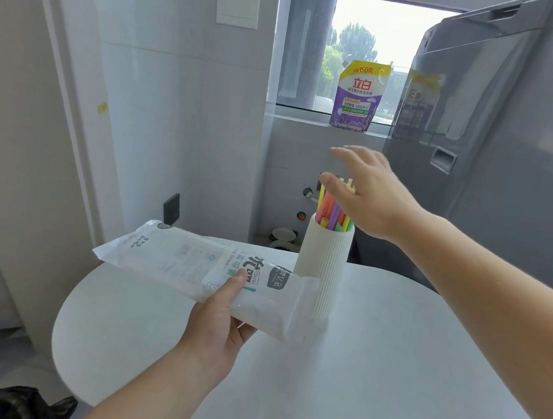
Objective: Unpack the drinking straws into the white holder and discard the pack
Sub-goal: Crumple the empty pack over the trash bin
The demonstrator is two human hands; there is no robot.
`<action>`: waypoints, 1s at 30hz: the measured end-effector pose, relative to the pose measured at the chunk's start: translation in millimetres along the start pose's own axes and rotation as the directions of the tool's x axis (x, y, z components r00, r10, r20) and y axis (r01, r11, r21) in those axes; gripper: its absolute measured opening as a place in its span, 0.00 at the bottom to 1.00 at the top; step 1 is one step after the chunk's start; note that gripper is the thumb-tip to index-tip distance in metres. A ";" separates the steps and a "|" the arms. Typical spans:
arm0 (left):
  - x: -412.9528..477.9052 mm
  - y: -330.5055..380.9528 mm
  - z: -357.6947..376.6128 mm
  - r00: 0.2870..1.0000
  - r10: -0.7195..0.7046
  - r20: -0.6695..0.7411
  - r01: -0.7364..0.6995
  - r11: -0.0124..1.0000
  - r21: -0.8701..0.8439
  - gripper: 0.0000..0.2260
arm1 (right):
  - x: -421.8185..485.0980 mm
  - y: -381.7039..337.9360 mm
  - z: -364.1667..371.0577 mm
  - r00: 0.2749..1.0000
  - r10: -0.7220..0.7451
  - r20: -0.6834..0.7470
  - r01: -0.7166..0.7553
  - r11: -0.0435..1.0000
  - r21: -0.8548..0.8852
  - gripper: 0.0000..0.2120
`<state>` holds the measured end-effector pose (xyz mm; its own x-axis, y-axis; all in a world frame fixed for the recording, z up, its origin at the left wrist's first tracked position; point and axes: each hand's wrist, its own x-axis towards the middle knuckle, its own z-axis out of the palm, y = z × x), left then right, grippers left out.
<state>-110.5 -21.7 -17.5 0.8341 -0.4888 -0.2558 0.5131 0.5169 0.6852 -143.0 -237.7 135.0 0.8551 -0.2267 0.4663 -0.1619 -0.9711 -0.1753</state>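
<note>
A ribbed white holder (323, 273) stands upright on the white table (370, 375). Colourful drinking straws (331, 212) stick out of its top. My right hand (370, 192) hovers over the straw tops with fingers spread and straight, its palm touching or just above them. My left hand (220, 323) grips the flat white plastic straw pack (192, 268) near its open right end, thumb on top. The pack lies level above the table, to the left of the holder, and looks empty.
A black bin bag (5, 402) sits at the lower left, below the table edge. A purple detergent pouch (358, 96) stands on the window sill behind. A grey washing machine (482, 146) fills the right side. A tiled wall is on the left.
</note>
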 end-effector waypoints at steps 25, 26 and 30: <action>-107.1 35.6 -105.5 0.973 0.075 -0.217 -0.014 0.963 0.267 0.17 | -190.1 -142.7 96.5 0.675 0.011 0.738 -0.736 0.075 0.673 0.14; -115.8 39.4 -118.2 0.969 0.079 -0.232 -0.010 0.958 0.286 0.16 | -192.0 -154.1 101.6 0.663 -0.023 0.748 -0.744 0.090 0.662 0.14; -147.0 48.9 -171.9 0.931 0.104 -0.351 0.012 0.949 0.314 0.14 | -197.7 -196.9 129.3 0.592 -0.151 0.791 -0.776 0.158 0.611 0.15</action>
<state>-173.2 196.2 -63.7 0.9008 -0.1544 -0.4059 0.4335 0.2645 0.8615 -216.4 7.9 -34.9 0.9208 0.0710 -0.3835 -0.3881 0.0680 -0.9191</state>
